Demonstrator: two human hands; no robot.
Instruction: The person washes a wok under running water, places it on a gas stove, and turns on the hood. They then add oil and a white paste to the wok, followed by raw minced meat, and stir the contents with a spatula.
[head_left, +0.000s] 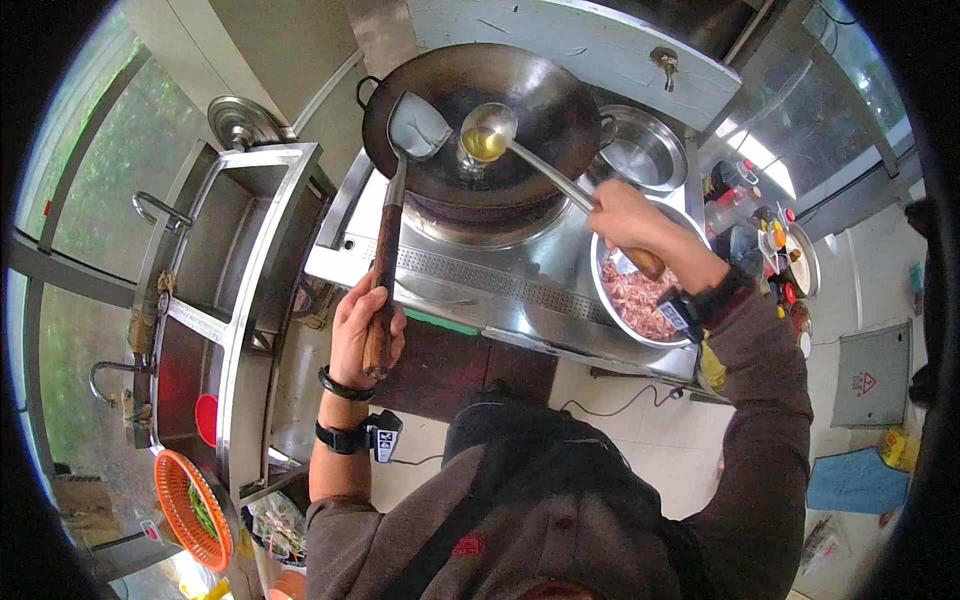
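My left hand (368, 324) grips the wooden handle of a wok spatula (419, 126), whose wide metal blade hangs over the left side of a large dark wok (551, 82). In my right hand (628, 215) is a metal ladle (489, 133) with a wooden handle end. Its bowl holds a pool of yellowish oil and hangs above the wok's middle. Below my right forearm a metal basin of raw sliced meat (637, 300) sits on the stainless steel stove top (480, 281). My right wrist hides part of that basin.
Behind the meat basin stands an empty steel pot (646, 150). Several seasoning bottles (742, 206) crowd the right side. To the left is a double steel sink (229, 240) with an orange basket (191, 517) of green vegetables near it. A tap (666, 66) juts from the back panel.
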